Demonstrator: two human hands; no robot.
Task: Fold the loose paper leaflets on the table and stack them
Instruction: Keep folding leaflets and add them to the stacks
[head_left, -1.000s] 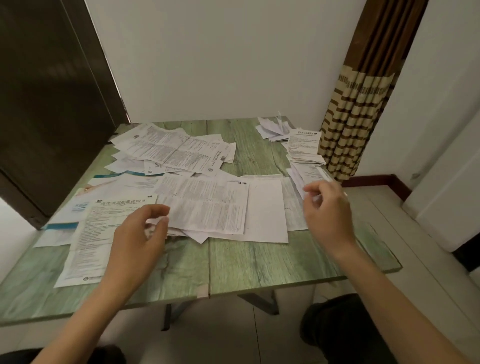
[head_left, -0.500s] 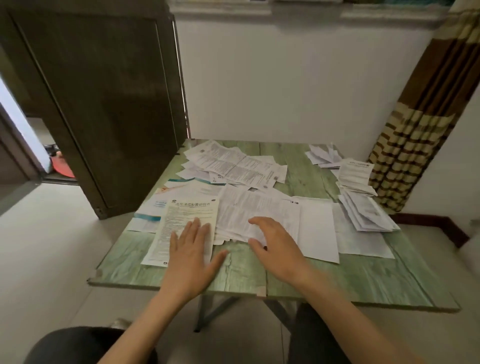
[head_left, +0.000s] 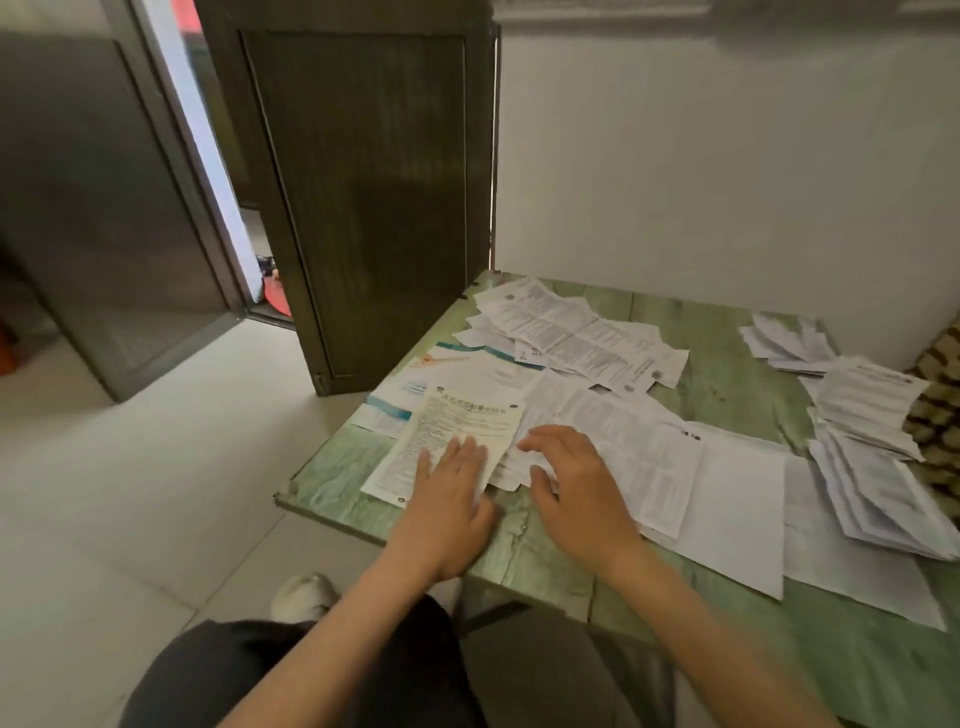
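Loose printed leaflets are spread over the green table (head_left: 727, 384). A yellowish leaflet (head_left: 457, 431) lies near the table's left front corner. My left hand (head_left: 449, 499) lies flat with straight fingers on that leaflet's near right part. My right hand (head_left: 576, 488) rests beside it, fingers spread, on a wide white leaflet (head_left: 634, 452). A further spread of unfolded leaflets (head_left: 571, 338) lies at the back left. Folded leaflets sit in a stack (head_left: 878, 483) at the right edge, with a smaller pile (head_left: 789, 345) behind it.
A dark door leaf (head_left: 374, 197) stands open against the table's back left corner. A striped curtain (head_left: 935, 410) hangs at the far right. White wall lies behind the table, pale floor tiles to the left. My dark-trousered legs and a shoe (head_left: 304, 595) are below.
Both hands came down from above the table onto the leaflets near the front left. My view swung left, so the table now sits at the right of the frame.
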